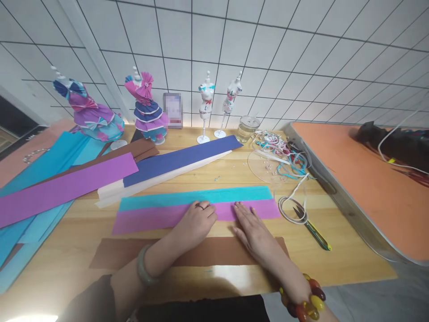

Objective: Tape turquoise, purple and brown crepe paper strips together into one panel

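A long strip of turquoise crepe paper (pixel 234 193) runs along the upper edge of a purple crepe paper strip (pixel 144 220). Curled, with its fingertips hidden beneath it, my left hand (pixel 197 223) rests near the middle of the purple strip where the two colours meet. What its fingers hold, if anything, does not show. My right hand (pixel 253 232) lies flat on the right part of the purple strip, fingers stretched toward the turquoise. Under both forearms is a brown crepe paper strip (pixel 214 252), closer to the table's front edge.
Scissors (pixel 315 232) and coiled white cord (pixel 284 210) lie at right, below a clear dish (pixel 258 165) of ribbons. Navy paper (pixel 181 160) and a purple sheet (pixel 73 188) fill the left. Behind stand dressed mannequins (pixel 95 116), bare ones (pixel 207 100) and a glass (pixel 246 129).
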The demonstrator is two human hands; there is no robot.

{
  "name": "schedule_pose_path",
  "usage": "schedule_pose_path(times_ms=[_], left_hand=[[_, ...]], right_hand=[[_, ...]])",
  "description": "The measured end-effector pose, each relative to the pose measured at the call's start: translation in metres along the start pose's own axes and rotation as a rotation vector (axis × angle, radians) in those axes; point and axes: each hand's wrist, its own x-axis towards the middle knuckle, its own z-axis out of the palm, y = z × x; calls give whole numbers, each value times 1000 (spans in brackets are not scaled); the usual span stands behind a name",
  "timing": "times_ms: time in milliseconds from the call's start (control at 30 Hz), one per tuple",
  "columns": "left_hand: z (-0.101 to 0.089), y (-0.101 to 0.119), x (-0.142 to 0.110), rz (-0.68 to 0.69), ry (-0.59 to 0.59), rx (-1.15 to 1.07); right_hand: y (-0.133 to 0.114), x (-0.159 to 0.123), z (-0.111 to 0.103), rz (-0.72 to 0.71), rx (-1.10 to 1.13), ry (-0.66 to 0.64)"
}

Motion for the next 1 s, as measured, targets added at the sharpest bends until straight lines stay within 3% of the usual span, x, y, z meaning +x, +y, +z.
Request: schedule_pose_path(times_ms=[167,267,467,767,867,1000], left_hand=[[1,-1,-2,0,6,3],[2,-1,-3,0,13,8],[1,-2,-3,4,11,7],[2,-3,-2,10,27,-6],[2,-3,-3,11,40,-7],[2,-1,-5,15,39,8]], right_hand=[[50,-12,-5,108,-125,21],[66,-17,-8,158,-186,82],[57,-21,-9,101,-189,46],[80,-25,-10,244,-134,86],[76,-24,-16,287,-10,119],[66,-24,-32,448,285,246]])
